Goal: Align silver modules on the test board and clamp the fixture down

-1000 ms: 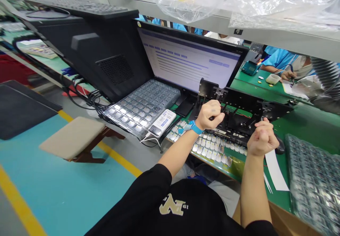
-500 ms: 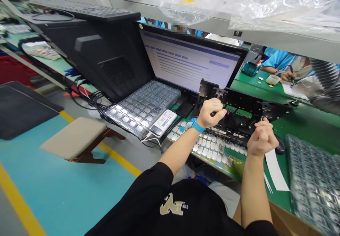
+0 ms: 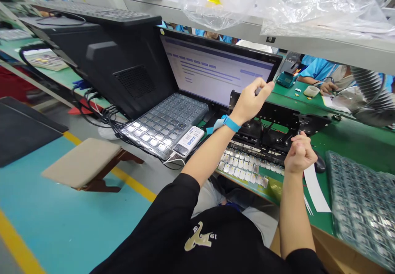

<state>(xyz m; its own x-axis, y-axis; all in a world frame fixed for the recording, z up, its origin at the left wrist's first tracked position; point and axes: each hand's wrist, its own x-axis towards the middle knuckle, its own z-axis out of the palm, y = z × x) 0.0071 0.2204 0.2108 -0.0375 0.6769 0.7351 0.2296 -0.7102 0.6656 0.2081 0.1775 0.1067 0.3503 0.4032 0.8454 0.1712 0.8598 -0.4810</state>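
Note:
My left hand (image 3: 250, 102), with a blue band at its wrist, is closed around a dark handle (image 3: 258, 91), whose end shows between thumb and fingers. It is raised above the left part of a black test fixture (image 3: 271, 136) and in front of the monitor. My right hand (image 3: 300, 154) is curled closed at the fixture's right end, just below a metal clamp (image 3: 304, 119); what its fingers hold is hidden. Along the fixture's front edge lie rows of small silvery parts (image 3: 242, 168) with yellow dots.
A monitor (image 3: 212, 68) stands behind the fixture. Clear trays of parts lie at left (image 3: 166, 121) and right (image 3: 361, 200). A white boxy device (image 3: 189, 141), a mouse (image 3: 320, 165), a white strip (image 3: 316, 189) and tweezers (image 3: 307, 205) lie nearby. A co-worker's hand (image 3: 327, 87) is across the bench.
My left hand has risen from low at the fixture's left clamp to in front of the monitor. My right hand stays closed at the right end. The view has shifted slightly.

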